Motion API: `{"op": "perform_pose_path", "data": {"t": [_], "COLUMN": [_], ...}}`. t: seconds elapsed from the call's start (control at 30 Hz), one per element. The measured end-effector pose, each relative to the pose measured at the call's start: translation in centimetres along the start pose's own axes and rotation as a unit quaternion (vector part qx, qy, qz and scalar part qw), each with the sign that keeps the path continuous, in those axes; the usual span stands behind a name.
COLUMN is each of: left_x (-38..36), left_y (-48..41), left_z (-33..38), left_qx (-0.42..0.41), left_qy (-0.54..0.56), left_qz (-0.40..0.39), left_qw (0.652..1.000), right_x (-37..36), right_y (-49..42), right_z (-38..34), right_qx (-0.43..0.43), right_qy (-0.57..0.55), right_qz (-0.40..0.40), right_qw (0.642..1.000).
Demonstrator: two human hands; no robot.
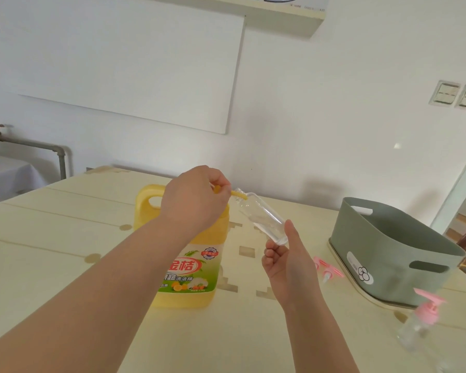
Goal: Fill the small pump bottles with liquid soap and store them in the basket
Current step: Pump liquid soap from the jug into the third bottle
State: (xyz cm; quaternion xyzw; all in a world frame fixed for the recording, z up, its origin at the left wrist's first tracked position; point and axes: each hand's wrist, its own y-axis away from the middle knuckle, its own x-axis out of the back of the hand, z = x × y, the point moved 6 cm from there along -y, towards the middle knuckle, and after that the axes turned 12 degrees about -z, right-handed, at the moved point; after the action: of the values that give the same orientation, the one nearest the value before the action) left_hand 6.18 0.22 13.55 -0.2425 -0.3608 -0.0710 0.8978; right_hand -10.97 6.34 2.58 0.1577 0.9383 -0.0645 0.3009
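A big yellow jug of liquid soap (189,267) stands upright on the table, its top hidden behind my left hand (197,197). That hand grips the jug's yellow pump, whose nozzle (238,194) meets the mouth of a small clear bottle (261,216). My right hand (288,259) holds this capless bottle by its base, tilted with the mouth up and to the left. A grey-green basket (382,243) stands at the right. A pink pump head (327,269) lies on the table beside the basket. Another clear bottle with a pink pump (420,323) stands at the near right.
The pale yellow table (65,238) runs to a white wall at the back. A metal pipe with a valve (24,144) is at the far left. Wall switches (457,95) and a door edge (463,184) are at the right.
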Motion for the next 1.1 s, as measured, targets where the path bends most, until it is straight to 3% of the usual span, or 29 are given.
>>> {"op": "perform_pose_path", "data": {"t": [0.27, 0.47, 0.73, 0.93, 1.1], "left_x": [1.2, 0.7, -0.1, 0.0, 0.2], "left_y": [-0.7, -0.4, 1.1, 1.2, 0.2], "left_z": [-0.3, -0.4, -0.1, -0.1, -0.8], "left_qx": [0.020, 0.018, -0.018, -0.019, 0.040], "left_qy": [0.168, 0.143, 0.042, 0.029, 0.153], "left_qz": [-0.063, -0.024, 0.096, 0.082, 0.015], "left_qw": [0.983, 0.989, 0.994, 0.996, 0.987], "right_x": [-0.9, -0.9, -0.2, -0.2, -0.8], "right_y": [0.1, 0.0, -0.4, -0.2, 0.0], "right_z": [-0.8, -0.8, 0.5, 0.4, -0.3], "right_qx": [0.015, 0.024, 0.009, 0.007, 0.015], "right_qy": [-0.004, -0.004, -0.014, -0.013, -0.010], "right_qz": [-0.006, -0.006, 0.010, 0.010, -0.001], "right_qw": [1.000, 1.000, 1.000, 1.000, 1.000]}}
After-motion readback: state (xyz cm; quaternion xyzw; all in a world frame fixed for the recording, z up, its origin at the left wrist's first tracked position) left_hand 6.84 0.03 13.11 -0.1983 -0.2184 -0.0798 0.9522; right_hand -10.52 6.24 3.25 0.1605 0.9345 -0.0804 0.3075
